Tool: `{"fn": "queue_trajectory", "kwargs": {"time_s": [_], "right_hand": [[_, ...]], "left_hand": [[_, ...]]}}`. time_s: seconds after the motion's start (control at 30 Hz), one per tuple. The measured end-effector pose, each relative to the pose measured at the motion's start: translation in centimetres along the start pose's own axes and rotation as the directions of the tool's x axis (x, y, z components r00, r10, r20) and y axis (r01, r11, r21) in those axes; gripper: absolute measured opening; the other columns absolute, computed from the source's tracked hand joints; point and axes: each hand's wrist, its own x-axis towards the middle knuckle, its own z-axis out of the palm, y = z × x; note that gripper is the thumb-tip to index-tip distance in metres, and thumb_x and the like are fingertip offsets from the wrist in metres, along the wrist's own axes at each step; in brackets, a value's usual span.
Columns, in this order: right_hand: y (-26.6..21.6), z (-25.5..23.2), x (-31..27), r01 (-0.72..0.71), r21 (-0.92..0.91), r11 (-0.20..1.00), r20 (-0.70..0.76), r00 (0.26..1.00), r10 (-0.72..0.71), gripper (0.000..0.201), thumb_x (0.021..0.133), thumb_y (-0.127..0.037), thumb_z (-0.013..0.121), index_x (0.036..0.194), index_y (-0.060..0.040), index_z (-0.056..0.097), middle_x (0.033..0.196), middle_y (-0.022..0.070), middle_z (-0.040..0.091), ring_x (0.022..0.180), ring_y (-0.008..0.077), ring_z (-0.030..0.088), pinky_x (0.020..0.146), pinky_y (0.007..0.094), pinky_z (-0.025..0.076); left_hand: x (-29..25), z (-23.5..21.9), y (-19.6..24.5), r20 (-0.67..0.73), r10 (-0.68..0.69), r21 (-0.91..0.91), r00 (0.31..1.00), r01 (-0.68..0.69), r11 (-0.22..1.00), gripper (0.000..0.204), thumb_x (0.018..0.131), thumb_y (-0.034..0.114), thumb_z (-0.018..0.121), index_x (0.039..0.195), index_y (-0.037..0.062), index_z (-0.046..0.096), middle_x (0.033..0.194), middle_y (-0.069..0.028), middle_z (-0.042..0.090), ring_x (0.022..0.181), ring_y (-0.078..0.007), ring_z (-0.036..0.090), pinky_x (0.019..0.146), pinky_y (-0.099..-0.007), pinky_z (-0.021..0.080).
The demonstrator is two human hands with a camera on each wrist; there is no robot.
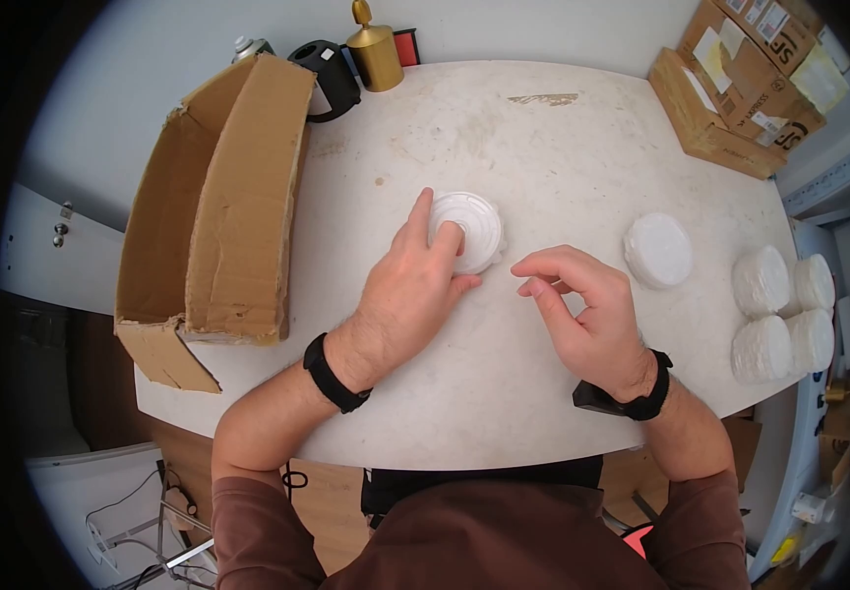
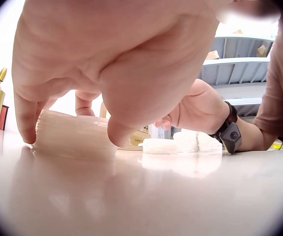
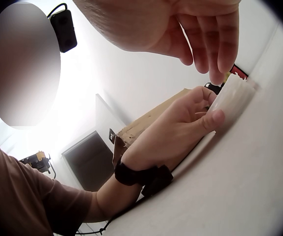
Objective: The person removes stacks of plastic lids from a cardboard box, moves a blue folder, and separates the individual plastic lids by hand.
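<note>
A round white wrapped stack (image 1: 482, 228) stands near the middle of the table. My left hand (image 1: 403, 295) grips it, with fingers and thumb at its sides and one finger bent over its top. In the left wrist view the wrapped stack (image 2: 72, 135) stands upright on the table between thumb and fingers. Just right of it my right hand (image 1: 587, 320) hovers, fingers loosely bent and holding nothing. The right wrist view shows the right hand (image 3: 180, 29) above the left hand (image 3: 166, 130), apart from the stack (image 3: 234, 101).
Another white round pack (image 1: 658, 250) lies to the right, with several more (image 1: 761, 280) near the right edge. An open cardboard box (image 1: 248, 206) stands at left. Behind are a black container (image 1: 332, 84) and gold bottle (image 1: 376, 59); stacked cartons (image 1: 740, 88) fill the back right corner.
</note>
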Motion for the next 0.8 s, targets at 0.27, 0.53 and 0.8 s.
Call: {"fn": "queue_trajectory", "kwargs": {"time_s": [0.27,0.53,0.8], "right_hand": [[-0.1,0.0,0.0,0.001,-0.007,1.0,0.003,1.0,-0.001,0.018,0.097,0.008,0.064,0.112,0.0031,0.073,0.101,0.0148,0.075,0.084,0.0236,0.074,0.073,0.0318,0.061],[0.0,0.0,0.0,-0.002,-0.001,1.0,0.008,1.0,0.002,0.018,0.097,0.008,0.064,0.112,0.003,0.073,0.101,0.0148,0.076,0.084,0.0237,0.075,0.074,0.0321,0.062],[0.0,0.0,0.0,0.002,-0.007,1.0,0.013,1.0,-0.002,0.019,0.097,0.008,0.064,0.112,0.0026,0.073,0.102,0.0149,0.076,0.085,0.0244,0.075,0.074,0.0324,0.062]], "left_hand": [[0.1,-0.2,0.2,0.005,-0.014,0.022,1.0,0.014,1.0,0.041,0.093,0.022,0.085,0.114,0.0049,0.055,0.158,-0.0421,0.043,0.098,-0.0425,0.074,0.09,-0.0463,0.061],[0.3,0.0,0.0,-0.156,0.168,0.16,0.973,-0.143,0.977,0.037,0.095,0.02,0.083,0.111,0.0026,0.054,0.159,-0.0398,0.044,0.139,-0.0487,0.059,0.11,-0.0523,0.053],[0.2,1.1,-0.6,-0.021,0.148,0.047,0.989,-0.146,0.988,0.053,0.097,0.016,0.079,0.142,0.0013,0.055,0.163,-0.0313,0.046,0.151,-0.0517,0.045,0.12,-0.0551,0.047]]}}
